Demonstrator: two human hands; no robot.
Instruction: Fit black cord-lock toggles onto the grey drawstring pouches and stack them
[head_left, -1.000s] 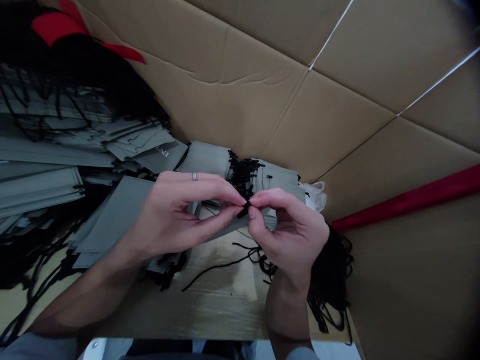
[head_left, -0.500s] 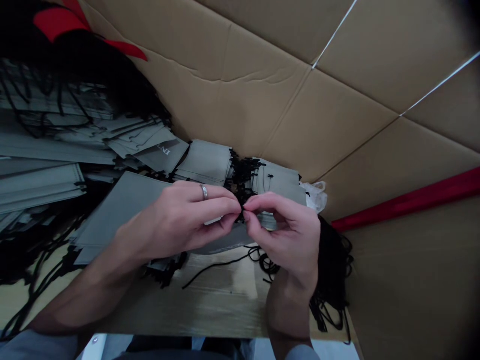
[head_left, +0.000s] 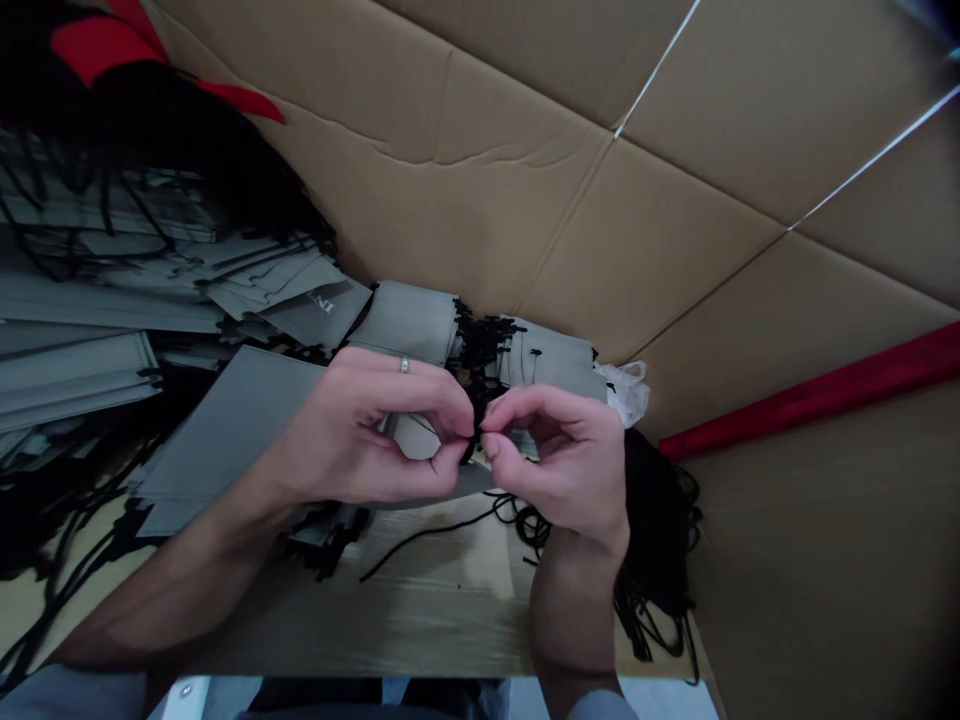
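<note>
My left hand (head_left: 382,425), with a ring on one finger, pinches a bit of black cord (head_left: 477,432) between thumb and fingertips. Close against it, my right hand (head_left: 562,455) pinches the same short piece of cord from the right. Most of the cord is hidden by the fingers. Under both hands lies a grey paper bag (head_left: 439,488), largely covered by them. Behind the fingers stand two stacks of grey bags, a left stack (head_left: 409,320) and a right stack (head_left: 559,360), with black cord ends between them.
Grey bags (head_left: 75,370) with black cords pile up on the left. A loose black cord (head_left: 427,535) lies on the table (head_left: 390,620). A black cord bundle (head_left: 656,530) hangs at the right, by clear plastic (head_left: 628,390). Cardboard walls (head_left: 480,190) and a red strip (head_left: 810,390) rise behind.
My left thumb and index finger have bowed apart into a rounder loop, fingertips still at the cord. My right hand keeps its pinch. The whole view has shifted slightly.
</note>
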